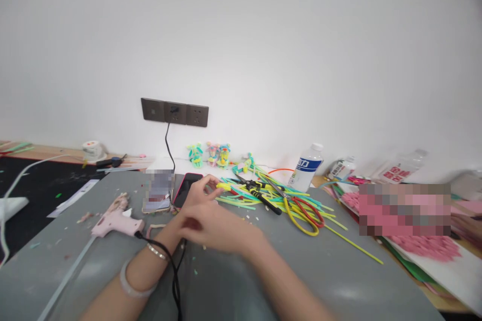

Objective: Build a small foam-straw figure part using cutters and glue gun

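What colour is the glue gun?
The glue gun is pale pink, best seen in the head view.

The single head view looks forward and slightly down across the grey worktop to the white wall, taking in both forearms close below; the wearer's right edge looks blurred, perhaps from motion.
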`<state>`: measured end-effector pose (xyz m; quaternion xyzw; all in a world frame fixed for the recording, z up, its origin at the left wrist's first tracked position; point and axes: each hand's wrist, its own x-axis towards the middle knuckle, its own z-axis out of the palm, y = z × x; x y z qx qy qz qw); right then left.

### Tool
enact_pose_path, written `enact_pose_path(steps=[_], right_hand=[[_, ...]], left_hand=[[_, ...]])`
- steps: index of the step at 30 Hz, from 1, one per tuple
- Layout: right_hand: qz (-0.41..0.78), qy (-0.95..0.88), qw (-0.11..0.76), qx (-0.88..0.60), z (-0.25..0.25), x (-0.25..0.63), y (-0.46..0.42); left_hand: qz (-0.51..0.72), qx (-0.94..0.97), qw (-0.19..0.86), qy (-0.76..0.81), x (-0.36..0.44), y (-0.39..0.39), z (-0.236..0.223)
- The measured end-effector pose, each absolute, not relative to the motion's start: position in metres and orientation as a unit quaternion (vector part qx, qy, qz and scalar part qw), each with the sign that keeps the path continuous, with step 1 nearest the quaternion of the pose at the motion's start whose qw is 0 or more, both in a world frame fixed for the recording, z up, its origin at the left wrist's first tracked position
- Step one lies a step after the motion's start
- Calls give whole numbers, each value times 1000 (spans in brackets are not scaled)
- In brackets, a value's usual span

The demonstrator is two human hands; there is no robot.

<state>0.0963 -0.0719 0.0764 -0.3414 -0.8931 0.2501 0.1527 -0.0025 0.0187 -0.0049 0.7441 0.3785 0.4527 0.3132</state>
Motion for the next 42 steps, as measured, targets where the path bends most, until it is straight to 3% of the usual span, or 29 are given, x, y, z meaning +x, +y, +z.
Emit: enact_pose_path(steps=[5,9,17,20,29,42], right_hand=[[217,-812,78,-536,62,173,-54],[240,-786,44,-568,39,184,-42],[499,-699,267,-438,30,204,-25],[556,-641,313,-427,27,213,-19],[630,-571,343,-400,19,219,-16],[621,-570,365,-395,12,223,-14]], left_hand=[[457,728,322,396,0,10,4],[451,729,318,405,0,8,6],[446,726,331,406,0,11,5],[447,722,335,409,0,10,5],[438,707,357,425,-1,9,3],[444,707,356,420,0,7,7]])
